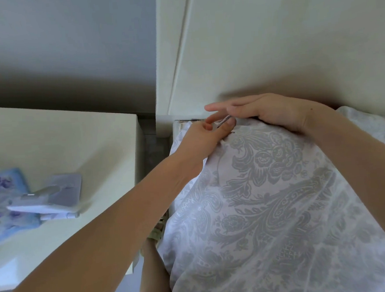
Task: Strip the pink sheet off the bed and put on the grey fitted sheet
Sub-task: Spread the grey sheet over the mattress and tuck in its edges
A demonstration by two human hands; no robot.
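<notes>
A pale sheet [259, 198] with a grey paisley and flower pattern covers the near corner of the mattress, bunched up towards the headboard. My left hand [200, 140] grips the sheet's edge at the mattress corner, fingers curled into the fabric. My right hand [264, 111] lies just beside it against the headboard; its thumb and a finger pinch the same hem while the index finger points left. A strip of bare mattress edge [183, 122] shows at the corner. No pink sheet is in view.
A cream headboard [271, 49] rises behind the mattress. Left of the bed stands a cream bedside table [61, 141] carrying a blue floral item [1, 200], a lilac card [65, 191] and a white device [41, 209]. My knee [153, 274] is in the narrow gap.
</notes>
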